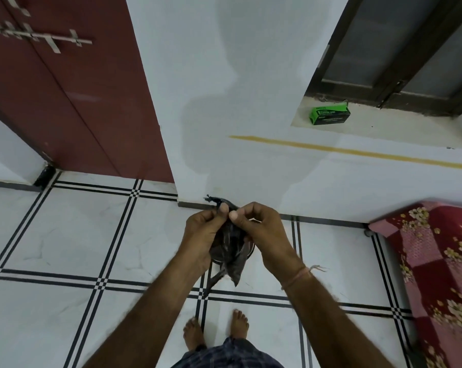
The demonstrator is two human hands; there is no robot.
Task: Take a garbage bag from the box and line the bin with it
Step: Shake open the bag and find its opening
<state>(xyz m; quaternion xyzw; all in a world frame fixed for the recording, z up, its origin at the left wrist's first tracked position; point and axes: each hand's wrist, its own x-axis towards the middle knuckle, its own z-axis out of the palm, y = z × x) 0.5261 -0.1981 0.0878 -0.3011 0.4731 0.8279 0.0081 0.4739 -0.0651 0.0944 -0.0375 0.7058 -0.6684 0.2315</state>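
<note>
Bag [228,241]: thin dark plastic, glossy and crinkled, still bunched into a narrow creased strip. It is hanging between your two hands in front of you, above the tiled floor [73,235], with a frayed end sticking up past your fingertips and a pointed corner dangling below your palms.

Left hand [202,235]: you are curling the fingers closed around the bag's left side, thumb pressing the plastic at the top edge.

Right hand [259,229]: you are pinching the same top edge between thumb and forefinger, the other fingers folding narrowly inward; a thin thread band [299,277] is sitting on that wrist. The two thumbs are nearly touching.

Bin [247,251]: only a curved dark rim is showing behind the bag, low on the floor near the wall [224,102]; its shape and material cannot be told.

Box [329,116]: green cardboard, rectangular, with dark print, lying on a pale window ledge [384,128] well apart from your hands, up and to the right.

Floor: white glossy tiles crossed by black double lines. Your bare feet [216,328] are standing on it just below the bag.

Door [65,96]: dark red, flat, with a metal latch [41,35].

Bedcover [437,261]: red and pink floral patchwork at the right edge.
</note>
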